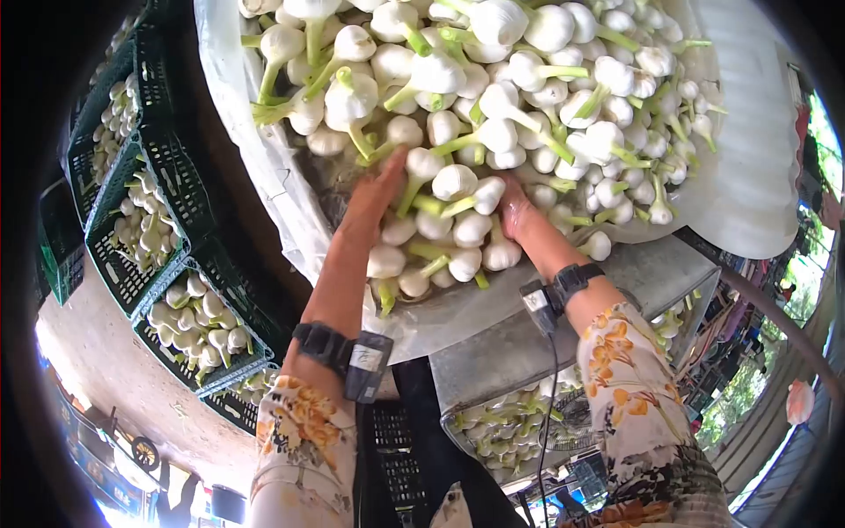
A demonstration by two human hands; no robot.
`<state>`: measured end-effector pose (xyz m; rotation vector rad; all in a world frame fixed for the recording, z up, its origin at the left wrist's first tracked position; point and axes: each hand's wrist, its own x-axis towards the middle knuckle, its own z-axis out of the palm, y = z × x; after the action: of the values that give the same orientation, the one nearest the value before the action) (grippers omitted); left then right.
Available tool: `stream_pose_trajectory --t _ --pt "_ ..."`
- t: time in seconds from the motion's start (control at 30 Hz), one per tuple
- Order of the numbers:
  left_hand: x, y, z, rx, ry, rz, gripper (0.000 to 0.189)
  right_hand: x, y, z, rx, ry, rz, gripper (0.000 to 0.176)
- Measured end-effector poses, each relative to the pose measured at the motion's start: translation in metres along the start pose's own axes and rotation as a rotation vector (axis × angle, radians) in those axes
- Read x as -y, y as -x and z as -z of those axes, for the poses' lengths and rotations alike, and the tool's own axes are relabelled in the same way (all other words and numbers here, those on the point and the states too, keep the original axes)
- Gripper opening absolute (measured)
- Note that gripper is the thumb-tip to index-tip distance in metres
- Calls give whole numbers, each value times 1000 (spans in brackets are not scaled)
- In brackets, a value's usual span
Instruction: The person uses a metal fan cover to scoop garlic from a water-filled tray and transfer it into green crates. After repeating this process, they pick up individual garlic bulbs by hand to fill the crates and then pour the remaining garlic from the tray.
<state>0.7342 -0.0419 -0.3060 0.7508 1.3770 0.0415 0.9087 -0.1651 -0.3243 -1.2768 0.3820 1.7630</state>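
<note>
White garlic bulbs with short green stems lie heaped on a table covered with clear plastic sheeting. My left hand reaches into the near left part of the heap, its fingers against bulbs and partly hidden. Right of it, my right hand is pushed in among the bulbs, with most of its fingers covered. Several bulbs lie between the two hands. Whether either hand grips a bulb cannot be made out. Both forearms wear black straps with small devices.
Dark green crates holding garlic stand in a row at the left. Below the table's near edge is a metal-sided container with more garlic. A cable hangs from the right wrist device. White corrugated sheet lies at the right.
</note>
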Motion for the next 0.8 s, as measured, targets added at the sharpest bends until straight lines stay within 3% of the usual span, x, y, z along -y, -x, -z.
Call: stream_pose_trajectory --t 0.03,0.13,0.17,0.27,0.3,0.33,0.37,0.4,0.47,0.5,0.53,0.57,0.63,0.67,0.8 --pt "4 8 3 86 149 -50 78 0 7 -6 -39 17 -7 50" --pt "13 9 8 235 470 -50 68 -9 -11 -6 146 -125 42 42" --pt "19 0 7 268 540 -76 66 -12 -24 -3 266 -227 -40 39" --pt "12 8 3 259 589 -107 59 -17 -20 -18 142 -205 70 28" --pt "9 19 2 247 582 -138 58 -18 3 -29 15 -205 37 29" --pt "11 30 3 236 575 -163 57 -20 7 -28 165 -268 77 36" --pt "14 37 4 257 646 -282 55 -23 17 -28 79 -167 187 36" --pt "12 47 2 214 685 -218 49 -24 27 -31 1 -61 303 37" --pt "12 52 -4 162 672 -213 43 -31 38 -24 256 -102 552 42" --pt "14 51 -11 97 477 -277 40 -32 39 -7 116 -160 443 43" --pt "11 51 -17 -1 271 -328 38 -33 54 -7 148 -65 529 42" --pt "5 66 -22 -21 281 -215 46 -26 67 -11 -140 -3 450 43" --pt "17 77 -49 -244 235 -258 66 -12 78 -1 -171 57 419 44" --pt "0 99 -42 -166 268 -197 67 -6 93 -10 -188 54 434 44" --pt "-4 125 -42 -32 432 -284 68 1 149 -72 -288 47 535 43"
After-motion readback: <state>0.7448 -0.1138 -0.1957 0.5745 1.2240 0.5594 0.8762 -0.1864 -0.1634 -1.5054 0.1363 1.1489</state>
